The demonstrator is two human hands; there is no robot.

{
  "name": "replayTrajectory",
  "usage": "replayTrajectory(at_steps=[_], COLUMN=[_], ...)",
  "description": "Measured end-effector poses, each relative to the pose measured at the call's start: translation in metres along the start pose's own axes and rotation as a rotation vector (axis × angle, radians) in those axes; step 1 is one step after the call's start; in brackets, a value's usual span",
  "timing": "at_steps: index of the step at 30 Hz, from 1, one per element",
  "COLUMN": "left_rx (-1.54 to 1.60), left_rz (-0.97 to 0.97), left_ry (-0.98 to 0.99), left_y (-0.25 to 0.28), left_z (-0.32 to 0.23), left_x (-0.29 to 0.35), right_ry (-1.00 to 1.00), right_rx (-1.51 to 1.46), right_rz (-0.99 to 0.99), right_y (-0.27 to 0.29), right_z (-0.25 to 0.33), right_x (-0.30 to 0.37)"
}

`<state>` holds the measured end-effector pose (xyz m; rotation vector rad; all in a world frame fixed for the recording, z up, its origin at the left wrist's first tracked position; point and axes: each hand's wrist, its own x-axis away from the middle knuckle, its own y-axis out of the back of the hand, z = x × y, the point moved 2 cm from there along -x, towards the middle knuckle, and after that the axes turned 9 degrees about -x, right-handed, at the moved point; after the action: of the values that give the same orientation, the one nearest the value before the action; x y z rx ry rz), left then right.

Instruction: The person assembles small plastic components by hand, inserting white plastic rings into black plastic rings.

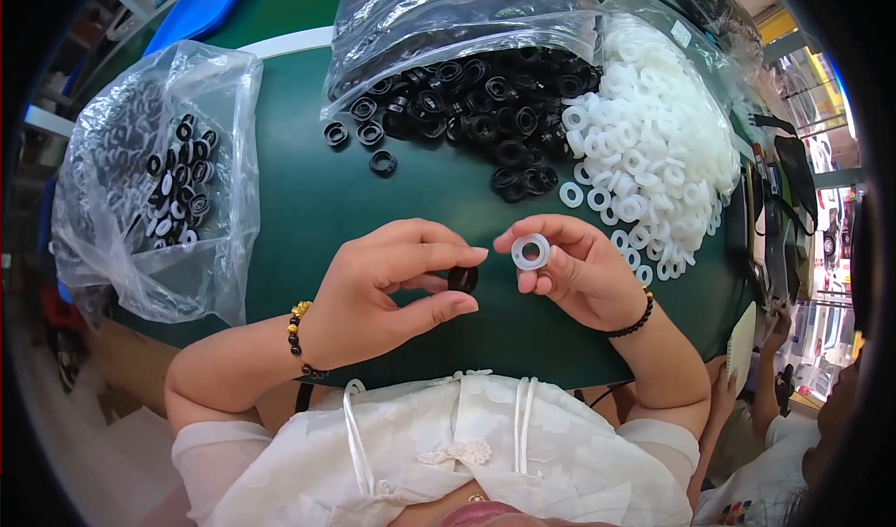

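The held ring is a milky, translucent white, and the held piece is solid black. Both stand out against the deep, plain green of the table. The dark heap is black throughout; the pale heap is the same milky white as the ring. The small parts are a speckled mix of black and white under a clear, greyish bag. The tray is bright blue. The left bracelet mixes black beads with gold, the right bracelet is black, and the blouse is white with faint tone-on-tone patterning.
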<state>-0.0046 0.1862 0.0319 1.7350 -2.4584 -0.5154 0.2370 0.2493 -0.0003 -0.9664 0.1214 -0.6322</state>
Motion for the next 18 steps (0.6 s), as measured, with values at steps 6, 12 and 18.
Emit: replayTrajectory(at_steps=[6,12,18], left_rx=[0.108,0.164,0.357], left_rz=[0.004,0.0,-0.149], left_ry=[0.048,0.109,0.202], left_y=[0.002,-0.002,-0.008], left_z=[0.009,0.011,0.006], left_x=[0.002,0.0,0.003], right_ry=[0.042,0.235,0.344], right_rx=[0.067,0.242,0.409], right_rz=[-0.02,-0.018,-0.057], right_y=[-0.007,-0.012,-0.018], right_z=[-0.011,-0.019,-0.022], right_x=[-0.005,-0.005,-0.006])
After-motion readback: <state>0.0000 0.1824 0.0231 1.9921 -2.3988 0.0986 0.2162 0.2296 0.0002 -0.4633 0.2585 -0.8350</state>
